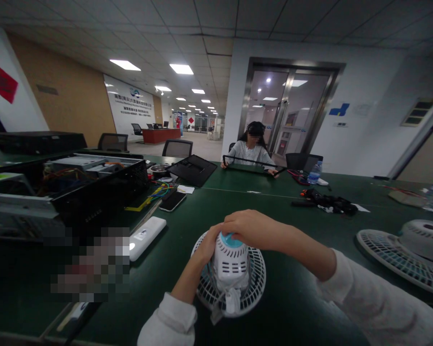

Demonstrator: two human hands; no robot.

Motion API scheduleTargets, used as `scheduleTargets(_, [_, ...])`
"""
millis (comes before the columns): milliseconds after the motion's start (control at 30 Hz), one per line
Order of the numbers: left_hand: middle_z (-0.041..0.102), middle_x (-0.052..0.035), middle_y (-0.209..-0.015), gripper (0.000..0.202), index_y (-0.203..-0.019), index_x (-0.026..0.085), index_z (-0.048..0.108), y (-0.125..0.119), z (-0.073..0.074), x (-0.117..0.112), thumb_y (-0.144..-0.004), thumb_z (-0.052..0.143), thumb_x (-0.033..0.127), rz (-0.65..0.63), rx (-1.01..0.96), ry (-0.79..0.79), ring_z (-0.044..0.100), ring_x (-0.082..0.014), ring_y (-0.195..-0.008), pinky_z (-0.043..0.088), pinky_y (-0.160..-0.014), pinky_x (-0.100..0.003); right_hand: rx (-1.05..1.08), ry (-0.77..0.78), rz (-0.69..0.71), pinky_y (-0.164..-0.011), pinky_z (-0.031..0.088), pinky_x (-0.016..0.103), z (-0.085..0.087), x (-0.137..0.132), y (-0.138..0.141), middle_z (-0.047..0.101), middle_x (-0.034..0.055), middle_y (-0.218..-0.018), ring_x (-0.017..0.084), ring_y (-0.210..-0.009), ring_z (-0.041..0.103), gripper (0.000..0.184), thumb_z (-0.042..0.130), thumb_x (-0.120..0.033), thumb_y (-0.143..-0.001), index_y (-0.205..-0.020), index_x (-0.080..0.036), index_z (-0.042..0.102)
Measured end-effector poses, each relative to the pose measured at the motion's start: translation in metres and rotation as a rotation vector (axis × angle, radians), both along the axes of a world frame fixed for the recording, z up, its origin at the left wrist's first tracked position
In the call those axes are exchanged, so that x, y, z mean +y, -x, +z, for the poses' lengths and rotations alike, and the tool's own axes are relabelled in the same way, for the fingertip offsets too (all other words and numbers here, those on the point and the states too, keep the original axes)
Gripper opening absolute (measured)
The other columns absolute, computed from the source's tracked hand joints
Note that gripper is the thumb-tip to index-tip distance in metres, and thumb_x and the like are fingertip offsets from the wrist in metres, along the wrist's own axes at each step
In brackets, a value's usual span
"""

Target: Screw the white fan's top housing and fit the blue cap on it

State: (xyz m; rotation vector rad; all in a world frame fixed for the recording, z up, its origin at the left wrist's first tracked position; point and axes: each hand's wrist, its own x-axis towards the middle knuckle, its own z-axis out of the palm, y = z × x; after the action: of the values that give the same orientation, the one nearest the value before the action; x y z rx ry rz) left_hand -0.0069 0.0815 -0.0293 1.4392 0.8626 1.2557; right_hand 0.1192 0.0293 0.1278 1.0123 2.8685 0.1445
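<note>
The small fan (234,269) is lying grille-down on the green table (238,199), just right of the white slab-shaped device (146,236), with the left hand (205,246) gripping its motor housing's side and the right hand (254,228) clamping over its top.

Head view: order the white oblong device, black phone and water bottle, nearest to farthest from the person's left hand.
1. white oblong device, beside the left hand gripping the fan.
2. black phone, farther back left.
3. water bottle, far right.
</note>
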Motion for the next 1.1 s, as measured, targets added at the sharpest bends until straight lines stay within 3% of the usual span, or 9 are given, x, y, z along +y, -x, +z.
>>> scheduleTargets(433, [0.07, -0.0008, -0.083, 0.026, -0.071, 0.018, 0.067, 0.0, 0.008, -0.005, -0.075, 0.042, 0.021, 0.002, 0.001, 0.018, 0.055, -0.0208, -0.091, 0.04, -0.09, -0.035, -0.004, 0.003, -0.028, -0.07, 0.043, 0.027, 0.002, -0.001, -0.001, 0.066, 0.0049, -0.092, 0.018, -0.087, 0.06, 0.021, 0.053, -0.01, -0.079, -0.096, -0.019, 0.064])
scheduleTargets(600, [0.069, -0.0012, -0.085, 0.02, -0.071, 0.018, 0.067, 0.001, 0.003, -0.003, -0.071, 0.047, 0.02, 0.013, -0.014, 0.007, 0.054, -0.0216, -0.095, 0.037, -0.093, -0.036, -0.019, -0.023, -0.029, -0.067, 0.043, 0.027, -0.001, 0.0, 0.001, 0.066, 0.0053, -0.091, 0.02, -0.085, 0.061, 0.02, 0.054, -0.01, -0.079, -0.094, -0.018, 0.065])
scheduleTargets(800, [0.067, -0.0009, -0.079, 0.02, -0.069, 0.017, 0.066, 0.0, -0.004, 0.001, -0.071, 0.047, 0.024, -0.002, -0.041, 0.0, 0.054, -0.0205, -0.087, 0.036, -0.093, -0.036, -0.048, -0.032, -0.066, -0.068, 0.045, 0.029, 0.0, -0.001, 0.0, 0.066, 0.0053, -0.092, 0.021, -0.085, 0.061, 0.021, 0.055, -0.014, -0.08, -0.099, -0.017, 0.063])
scheduleTargets(1100, [0.065, -0.0007, -0.071, 0.02, -0.061, 0.017, 0.063, 0.0, -0.001, 0.002, -0.07, 0.048, 0.027, -0.035, -0.065, 0.003, 0.053, -0.0198, -0.08, 0.039, -0.087, -0.034, -0.104, -0.061, -0.15, -0.07, 0.046, 0.032, -0.001, -0.005, 0.008, 0.066, 0.0103, -0.095, 0.024, -0.086, 0.062, 0.019, 0.055, -0.014, -0.078, -0.096, -0.012, 0.063])
